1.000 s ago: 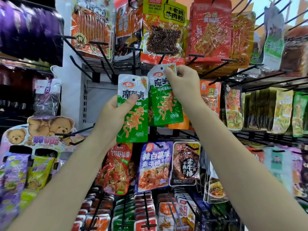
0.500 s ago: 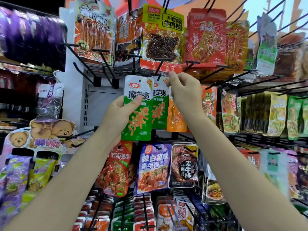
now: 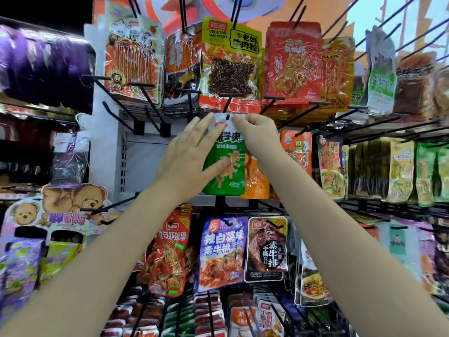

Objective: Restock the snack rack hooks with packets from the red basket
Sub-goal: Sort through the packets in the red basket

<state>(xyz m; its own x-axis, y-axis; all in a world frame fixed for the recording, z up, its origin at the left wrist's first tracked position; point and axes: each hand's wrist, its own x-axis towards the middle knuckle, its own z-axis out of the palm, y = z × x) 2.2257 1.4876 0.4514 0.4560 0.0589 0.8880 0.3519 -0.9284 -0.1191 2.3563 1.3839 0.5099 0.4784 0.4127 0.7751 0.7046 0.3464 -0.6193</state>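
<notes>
A green packet with a white top (image 3: 229,144) hangs upright at the middle of the snack rack, just under a black hook (image 3: 228,103). My right hand (image 3: 257,137) pinches the packet's top right corner beside its hang hole. My left hand (image 3: 184,161) lies against the packet's left side with straight, spread fingers, its thumb pressing across the green front. Whether the hook passes through the hole I cannot tell. The red basket is out of view.
Orange packets (image 3: 255,177) hang right behind the green one. Red and yellow packets (image 3: 230,64) fill the row above, and blue and dark packets (image 3: 222,254) the row below. Bare black hooks (image 3: 148,98) jut out at upper left. A bear-printed display (image 3: 63,207) stands at left.
The green packet that my left hand held has moved right and up to the middle hook. My right hand let go of the other green packet and now pinches this one's top. My left hand has flattened.
</notes>
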